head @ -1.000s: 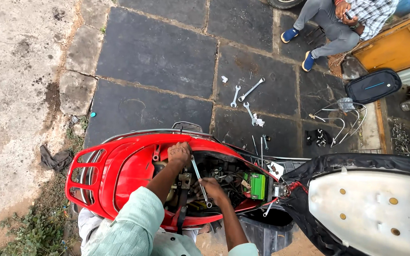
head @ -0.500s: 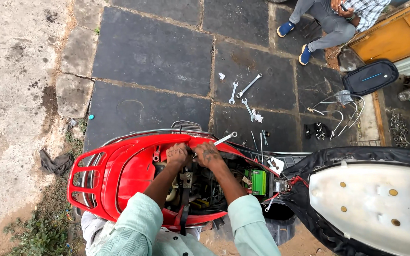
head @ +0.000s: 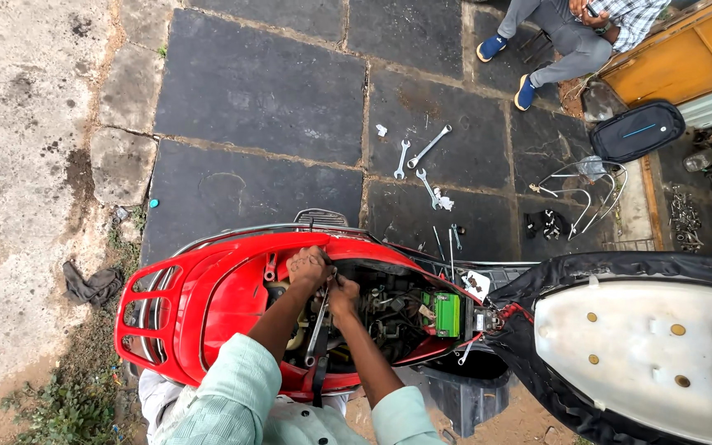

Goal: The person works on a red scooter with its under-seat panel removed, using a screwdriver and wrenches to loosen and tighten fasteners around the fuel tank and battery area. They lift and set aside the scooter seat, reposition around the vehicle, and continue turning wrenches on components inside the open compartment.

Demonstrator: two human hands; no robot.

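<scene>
In the open engine bay: both hands work close together at the bay's upper edge.
L hand (head: 306, 266): curled shut on a part at the bay rim; what part, can't tell, fingers cover it.
R hand (head: 344, 292): just beside the L hand, touching or nearly so; closed round the top of a long metal tool (head: 318, 325).
Tool: slim silver shaft, runs down from the R hand between the two forearms into the bay; tip hidden among engine parts.
Around the grip: red scooter body (head: 208, 301) w/ rear panel open; dark engine parts directly under the hands.
Right of grip: green battery (head: 447, 314) in the bay, near but apart from the hands.
Further right: flipped-up seat (head: 644, 346), pale underside showing, black cover round its edge.
Beyond the grip, on dark stone paving (head: 265, 91): loose spanners (head: 418, 156), well apart from the hands; bent chrome rack (head: 587, 185) further right.
Left of grip: grey rag (head: 92, 284) on the ground by the scooter's tail.
Far corner, up-right: another person's legs (head: 545, 49), blue shoes, seated; black bag (head: 636, 130) near them.
</scene>
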